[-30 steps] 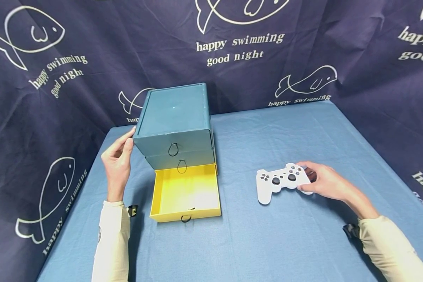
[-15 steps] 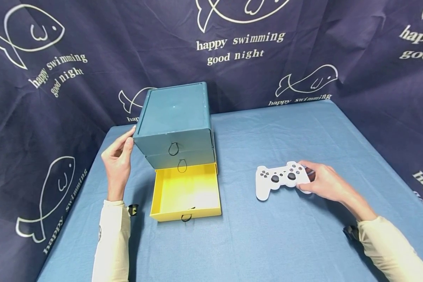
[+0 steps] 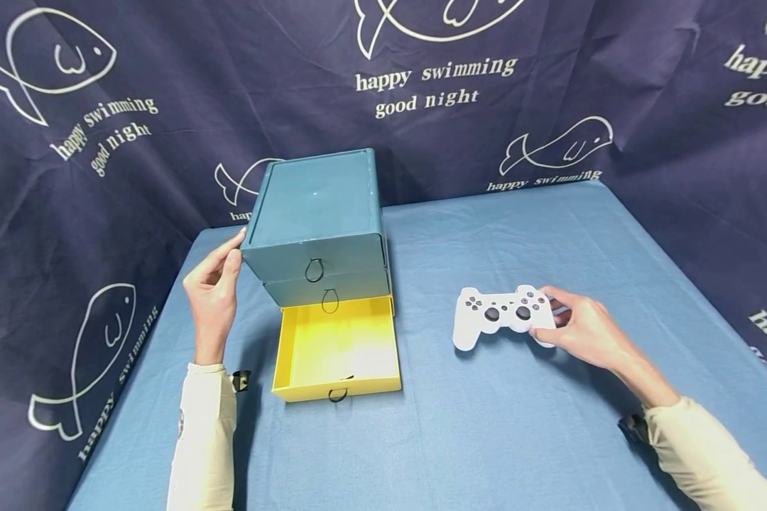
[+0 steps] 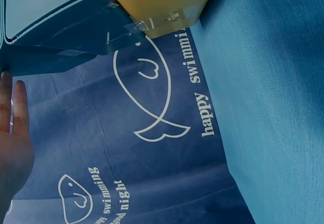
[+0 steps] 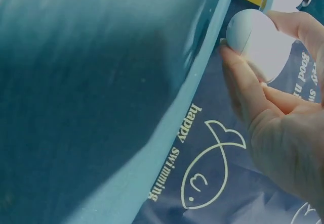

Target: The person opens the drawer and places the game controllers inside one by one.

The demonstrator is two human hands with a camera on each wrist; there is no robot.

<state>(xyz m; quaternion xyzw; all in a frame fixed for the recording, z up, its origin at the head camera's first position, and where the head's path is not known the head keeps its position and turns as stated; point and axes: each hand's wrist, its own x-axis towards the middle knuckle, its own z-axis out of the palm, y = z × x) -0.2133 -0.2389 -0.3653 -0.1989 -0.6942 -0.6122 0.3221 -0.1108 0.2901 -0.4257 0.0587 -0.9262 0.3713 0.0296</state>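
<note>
My right hand (image 3: 584, 330) grips the right end of a white game controller (image 3: 503, 312), thumb on the near side and fingers behind. The controller's buttons and sticks face up. In the right wrist view its rounded white grip (image 5: 263, 42) sits between thumb and fingers. My left hand (image 3: 214, 298) rests with extended fingers against the left side of a teal drawer cabinet (image 3: 316, 202), near its front corner. Below two teal drawers, the yellow bottom drawer (image 3: 339, 348) is pulled out. A small dark mark shows inside near its front. The left wrist view shows fingers (image 4: 20, 110) at the cabinet's side.
A blue cloth (image 3: 447, 440) covers the table. Dark blue curtains (image 3: 434, 156) with white fish drawings and lettering hang behind and at both sides. Black loop pulls hang on the drawer fronts. Each wrist wears a small dark device.
My right hand has moved slightly left and away from me with the controller, which has turned a little more level. My left hand and the cabinet stay put.
</note>
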